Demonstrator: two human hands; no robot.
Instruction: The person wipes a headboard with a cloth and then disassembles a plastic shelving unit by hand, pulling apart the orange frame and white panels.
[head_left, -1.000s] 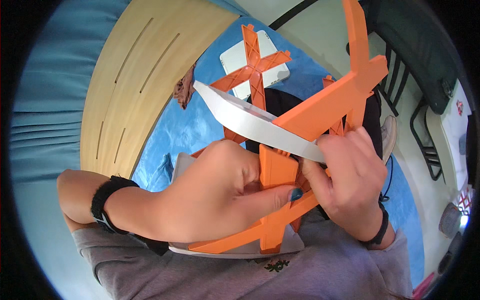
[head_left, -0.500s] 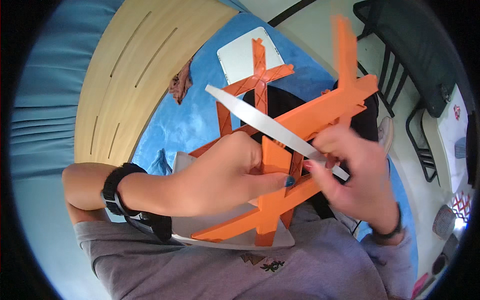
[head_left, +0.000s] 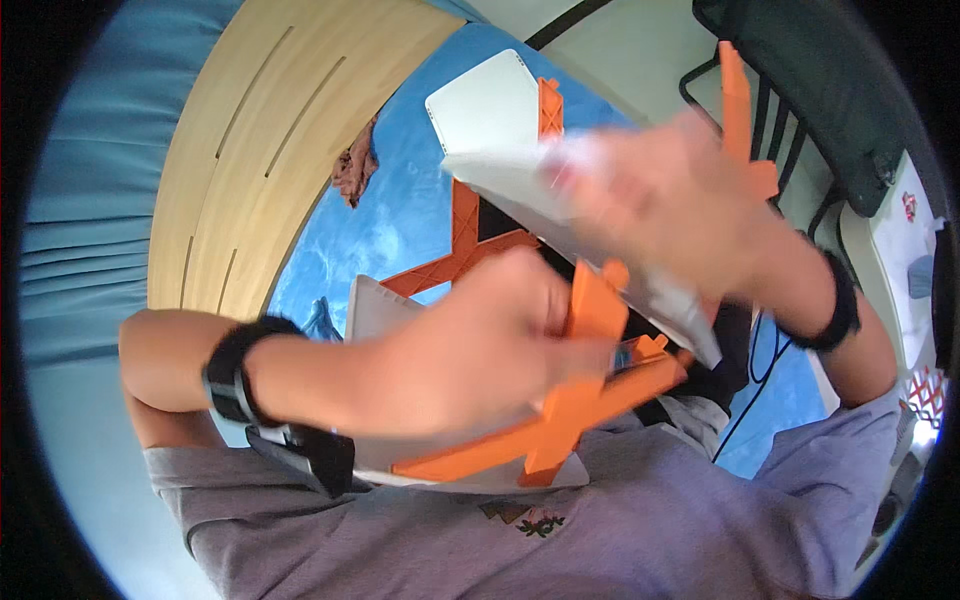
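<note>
My left hand (head_left: 480, 340) is closed round an orange plastic lattice frame (head_left: 560, 420), its thumb pressed over a crosspiece. Over my lap, a thin white panel (head_left: 505, 185) lies tilted beyond that piece. My right hand (head_left: 670, 200), blurred by motion, is closed on the panel's upper edge. More orange framework (head_left: 465, 225) shows past the panel, and an upright orange bar (head_left: 735, 100) rises at the right, partly behind my right hand. Beneath my left forearm rests another pale panel (head_left: 385, 310), mostly covered.
On the blue mat (head_left: 330, 250) lie a white panel (head_left: 490, 100) and a crumpled brown cloth (head_left: 356, 165). A slotted wooden board (head_left: 220, 160) runs along the left. Black chairs (head_left: 800, 100) stand at the far right, and a black cable (head_left: 745, 410) trails near my right side.
My right hand has moved up and left along the white panel, which has turned from edge-on to show its face. The orange framework beyond has shifted; my left hand keeps its grip.
</note>
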